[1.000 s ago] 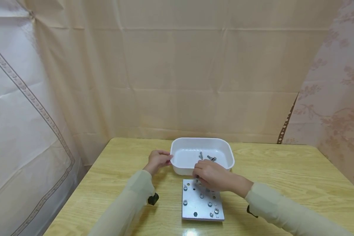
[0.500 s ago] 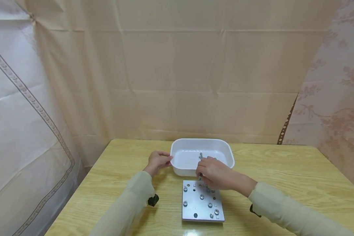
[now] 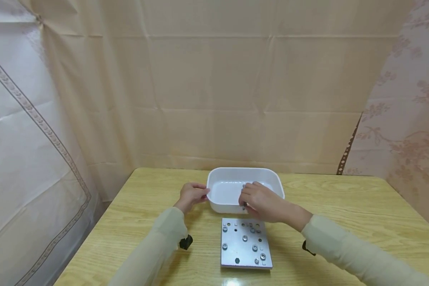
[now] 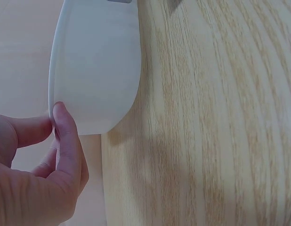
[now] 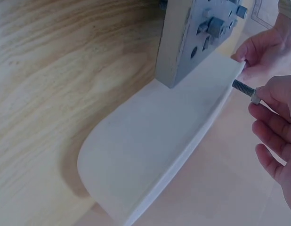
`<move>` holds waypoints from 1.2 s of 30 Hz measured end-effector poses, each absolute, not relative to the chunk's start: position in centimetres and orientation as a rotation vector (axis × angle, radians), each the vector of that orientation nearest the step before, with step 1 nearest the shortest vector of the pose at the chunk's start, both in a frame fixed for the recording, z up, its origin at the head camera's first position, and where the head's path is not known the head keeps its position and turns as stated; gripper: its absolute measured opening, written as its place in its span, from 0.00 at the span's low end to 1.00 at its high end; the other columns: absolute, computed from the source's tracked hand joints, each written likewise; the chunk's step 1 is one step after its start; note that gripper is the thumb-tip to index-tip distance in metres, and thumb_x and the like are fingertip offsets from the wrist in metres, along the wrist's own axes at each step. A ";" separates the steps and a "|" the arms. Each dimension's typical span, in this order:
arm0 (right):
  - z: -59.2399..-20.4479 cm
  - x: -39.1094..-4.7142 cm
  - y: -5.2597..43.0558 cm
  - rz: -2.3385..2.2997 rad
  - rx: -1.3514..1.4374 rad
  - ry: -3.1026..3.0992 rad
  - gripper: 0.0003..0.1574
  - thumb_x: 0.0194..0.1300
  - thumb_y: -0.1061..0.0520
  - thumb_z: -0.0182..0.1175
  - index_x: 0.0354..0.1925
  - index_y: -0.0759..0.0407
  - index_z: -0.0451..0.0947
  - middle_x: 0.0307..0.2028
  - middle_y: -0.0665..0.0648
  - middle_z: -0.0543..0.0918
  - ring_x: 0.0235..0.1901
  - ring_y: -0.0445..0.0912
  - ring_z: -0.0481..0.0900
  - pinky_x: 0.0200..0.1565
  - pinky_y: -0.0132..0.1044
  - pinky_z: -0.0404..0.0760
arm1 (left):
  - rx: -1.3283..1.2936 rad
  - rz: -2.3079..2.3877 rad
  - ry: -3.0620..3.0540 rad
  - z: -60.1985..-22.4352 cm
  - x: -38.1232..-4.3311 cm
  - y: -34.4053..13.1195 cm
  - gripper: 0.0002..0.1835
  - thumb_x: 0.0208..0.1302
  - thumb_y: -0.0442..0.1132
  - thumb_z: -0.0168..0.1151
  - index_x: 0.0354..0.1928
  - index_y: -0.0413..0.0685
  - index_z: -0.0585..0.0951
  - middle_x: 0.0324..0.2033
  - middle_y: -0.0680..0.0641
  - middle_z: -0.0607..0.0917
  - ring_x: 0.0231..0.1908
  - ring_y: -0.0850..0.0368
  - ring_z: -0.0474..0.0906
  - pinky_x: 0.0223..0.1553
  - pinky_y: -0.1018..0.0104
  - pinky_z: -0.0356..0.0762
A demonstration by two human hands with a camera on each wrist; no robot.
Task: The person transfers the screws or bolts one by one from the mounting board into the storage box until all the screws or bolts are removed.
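Right grip, closed, pinches a bolt by its head beside the white tray's near rim. Left grip, closed, pinches that tray's left end. Below the right grip, a metal plate bearing other bolts lies on the table.

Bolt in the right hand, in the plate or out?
Out; the right hand pinches the bolt, threads exposed, apart from the metal plate.

The right of the hands partly hides the white tray in the head view.
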State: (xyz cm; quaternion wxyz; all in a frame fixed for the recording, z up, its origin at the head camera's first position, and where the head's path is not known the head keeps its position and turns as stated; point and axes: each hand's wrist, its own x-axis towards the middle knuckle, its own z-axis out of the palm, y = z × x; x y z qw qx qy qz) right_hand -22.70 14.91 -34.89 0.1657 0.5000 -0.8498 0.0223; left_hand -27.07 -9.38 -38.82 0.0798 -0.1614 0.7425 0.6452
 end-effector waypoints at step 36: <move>-33.7 -29.5 14.7 0.033 1.343 -2.530 0.06 0.51 0.62 0.68 0.29 0.56 0.80 0.27 0.50 0.82 0.33 0.45 0.73 0.42 0.43 0.75 | -0.454 1.952 2.218 -38.8 -27.1 -9.4 0.15 0.59 0.29 0.66 0.46 0.28 0.79 0.33 0.40 0.82 0.23 0.59 0.80 0.36 0.65 0.88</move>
